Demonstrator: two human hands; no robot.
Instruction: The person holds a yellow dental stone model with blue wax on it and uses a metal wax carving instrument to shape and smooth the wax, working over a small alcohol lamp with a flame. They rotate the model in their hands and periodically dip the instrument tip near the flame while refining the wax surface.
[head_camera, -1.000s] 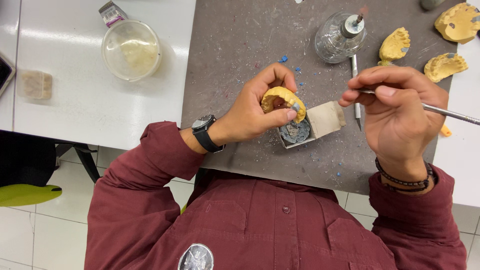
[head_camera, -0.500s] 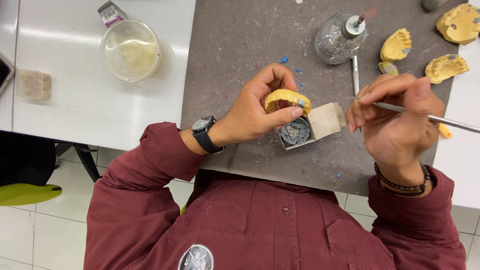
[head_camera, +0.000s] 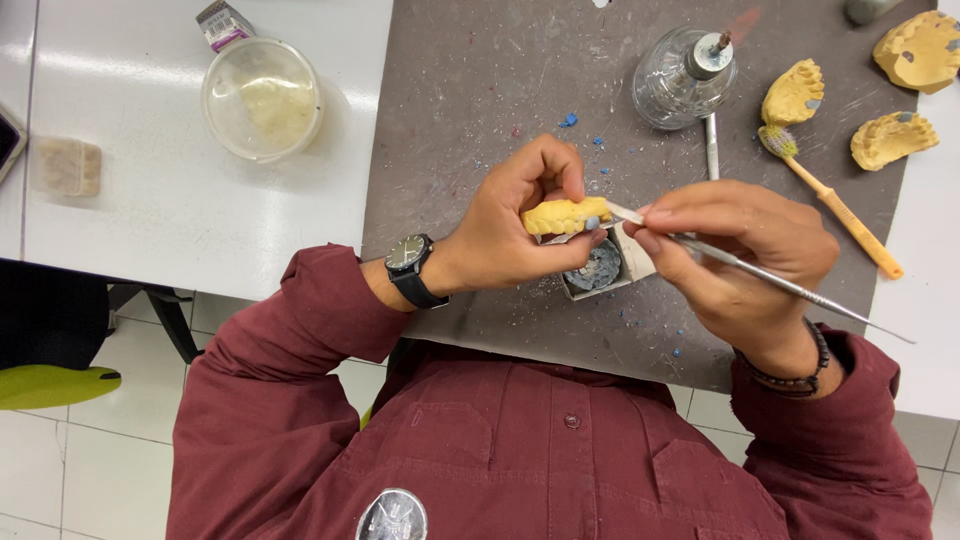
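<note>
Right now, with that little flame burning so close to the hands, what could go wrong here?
The spirit lamp stands lit just beyond the right hand; a reach toward the brush could bring a sleeve near the flame. The left hand pinches the yellow dental cast in fingertips alone, so pressure from the metal instrument might slip and chip it, or jab a finger.

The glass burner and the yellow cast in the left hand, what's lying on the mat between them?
In the head view, only blue wax crumbs dot the grey mat between the glass burner and the yellow cast.
</note>
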